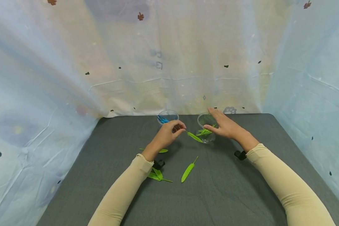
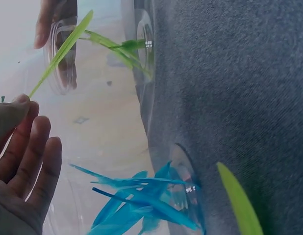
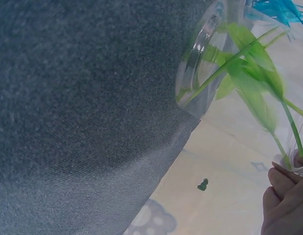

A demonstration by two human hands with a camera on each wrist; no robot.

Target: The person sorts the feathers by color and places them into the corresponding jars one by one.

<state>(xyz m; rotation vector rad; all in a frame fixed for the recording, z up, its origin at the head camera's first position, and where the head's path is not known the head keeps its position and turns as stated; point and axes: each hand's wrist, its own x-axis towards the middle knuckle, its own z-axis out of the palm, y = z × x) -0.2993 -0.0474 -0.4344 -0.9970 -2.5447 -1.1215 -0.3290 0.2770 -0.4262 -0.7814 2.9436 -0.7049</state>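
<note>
My left hand (image 1: pixel 169 131) pinches a leaf-shaped green feather (image 1: pixel 194 137) by its thin stem, between thumb and forefinger. In the left wrist view that feather (image 2: pixel 63 51) slants up from the fingertips toward the clear plastic cup on the right. The cup (image 3: pixel 200 58) contains several green feathers (image 3: pixel 254 78), their stems crossing. My right hand (image 1: pixel 224 124) is at the cup's rim, fingers straight and thumb spread apart. A second clear cup (image 1: pixel 169 111), with several blue feathers (image 2: pixel 141 196) in it, stands behind my left hand.
Loose green feathers lie on the dark grey tabletop (image 1: pixel 214 194): one front centre (image 1: pixel 188 172), some overlapping by my left wrist (image 1: pixel 157 174), another (image 1: pixel 163 151) partly behind the left forearm. A pale patterned curtain (image 1: pixel 186 88) hangs along the table's back edge.
</note>
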